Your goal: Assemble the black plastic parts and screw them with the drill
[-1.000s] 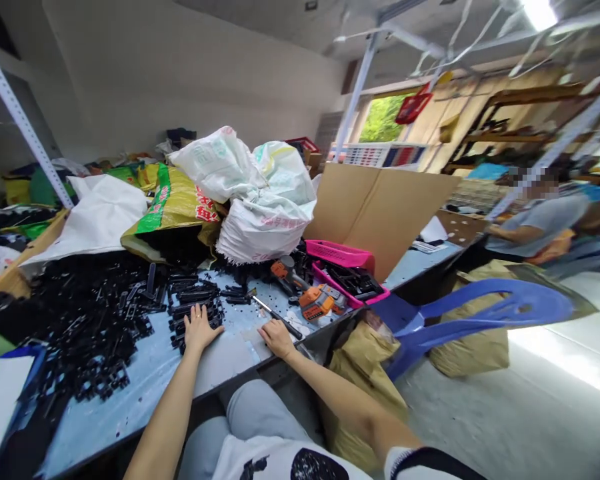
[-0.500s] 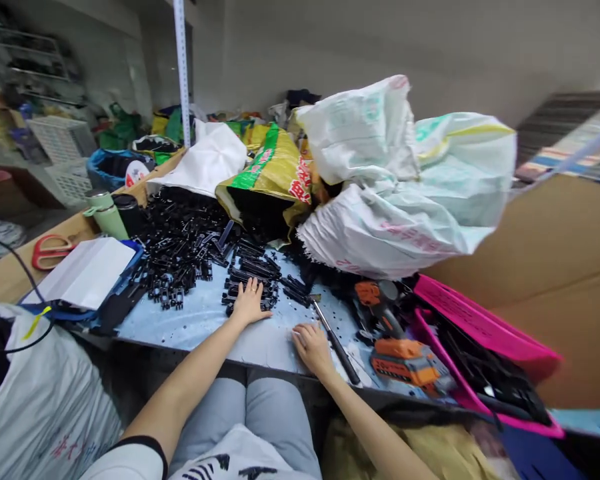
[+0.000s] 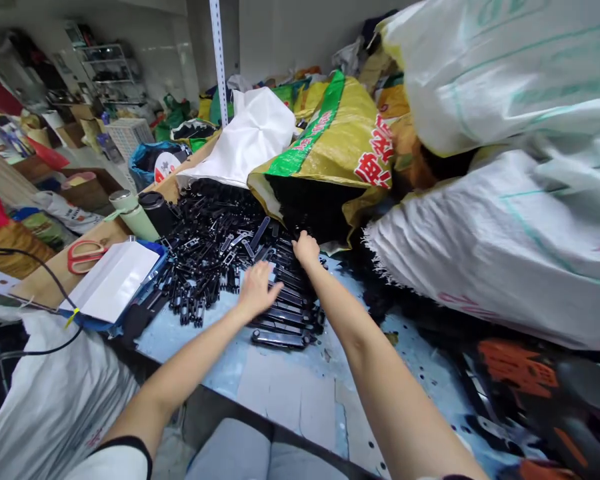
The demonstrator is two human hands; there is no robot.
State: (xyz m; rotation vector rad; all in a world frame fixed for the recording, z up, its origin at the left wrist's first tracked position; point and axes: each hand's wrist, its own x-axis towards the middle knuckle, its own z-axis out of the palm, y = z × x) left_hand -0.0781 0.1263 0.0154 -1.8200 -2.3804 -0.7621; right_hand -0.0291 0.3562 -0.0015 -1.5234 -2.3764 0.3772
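Red Chinese characters (image 3: 375, 153) are slanting across the yellow sack (image 3: 347, 120) (too skewed to read), while faded green lettering (image 3: 560, 87) is showing, illegibly, on a white sack (image 3: 480, 73).

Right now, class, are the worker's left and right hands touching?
Apart: the head view shows black parts in the gap between left hand and right hand.

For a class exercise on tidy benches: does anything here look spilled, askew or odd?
The black heap left of the left hand looks spilled: its parts point every way, unlike the lined-up row nearby; whether deliberate, I can't tell. The lower right white sack has a frayed edge.
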